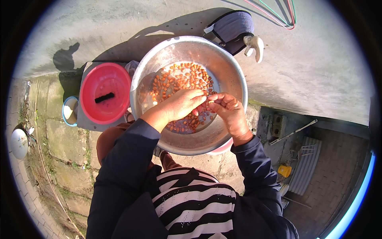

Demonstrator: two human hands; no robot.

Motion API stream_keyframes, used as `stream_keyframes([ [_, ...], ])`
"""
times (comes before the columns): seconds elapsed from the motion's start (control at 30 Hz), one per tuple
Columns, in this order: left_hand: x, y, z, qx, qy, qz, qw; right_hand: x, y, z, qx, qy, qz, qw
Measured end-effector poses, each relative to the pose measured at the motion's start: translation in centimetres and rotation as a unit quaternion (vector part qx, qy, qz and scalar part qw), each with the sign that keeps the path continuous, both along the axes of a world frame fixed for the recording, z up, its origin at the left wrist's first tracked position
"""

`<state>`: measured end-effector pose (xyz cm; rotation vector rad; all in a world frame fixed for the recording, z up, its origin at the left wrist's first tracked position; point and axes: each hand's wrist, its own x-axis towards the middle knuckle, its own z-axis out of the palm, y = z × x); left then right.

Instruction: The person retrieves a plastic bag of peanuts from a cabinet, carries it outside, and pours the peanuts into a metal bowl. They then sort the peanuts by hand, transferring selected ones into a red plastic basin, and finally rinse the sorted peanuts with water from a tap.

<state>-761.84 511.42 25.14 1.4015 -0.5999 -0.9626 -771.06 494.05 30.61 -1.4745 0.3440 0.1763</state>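
Note:
A wide metal basin (229,71) stands before me, its bottom strewn with many reddish-brown peanuts (179,79) that look wet, in shallow liquid. Over the right half of the basin, my left hand (182,104) and my right hand (228,110) meet at the fingertips. Thumb and fingers of both are pinched around a small piece that looks like a peanut; the fingers hide most of it. Below the left thumb, the curled fingers of that hand partly cover the peanuts underneath.
Left of the basin, a red plastic basin (89,98) holding a black brush-like strip rests on a grey slab (88,127). A blue-rimmed bucket (66,119) is beside it. At the wall are a wrapped fixture (234,27) and a tap (258,46). A yellow container (284,171) lies lower right.

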Motion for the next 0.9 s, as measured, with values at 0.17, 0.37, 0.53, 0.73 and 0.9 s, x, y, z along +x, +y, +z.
stream_keyframes([
  [0.17,0.3,0.2,1.7,0.060,-0.071,0.013,0.996,0.0,-0.2,0.0,-0.029,0.013,-0.008,0.999],
  [0.37,0.0,0.6,1.0,0.096,-0.226,0.111,0.963,-0.1,-0.2,-0.2,-0.055,0.006,0.000,0.998],
  [0.53,0.5,1.2,1.5,0.153,-0.270,0.155,0.938,0.9,-1.0,-0.7,-0.431,-0.044,0.184,0.882],
  [0.73,1.6,1.7,2.3,0.129,-0.224,0.292,0.921,-0.2,1.2,-2.6,-0.499,-0.128,0.269,0.814],
  [0.9,1.6,1.9,2.1,0.084,-0.199,0.325,0.921,-1.2,3.8,-6.3,-0.474,-0.102,0.438,0.757],
])
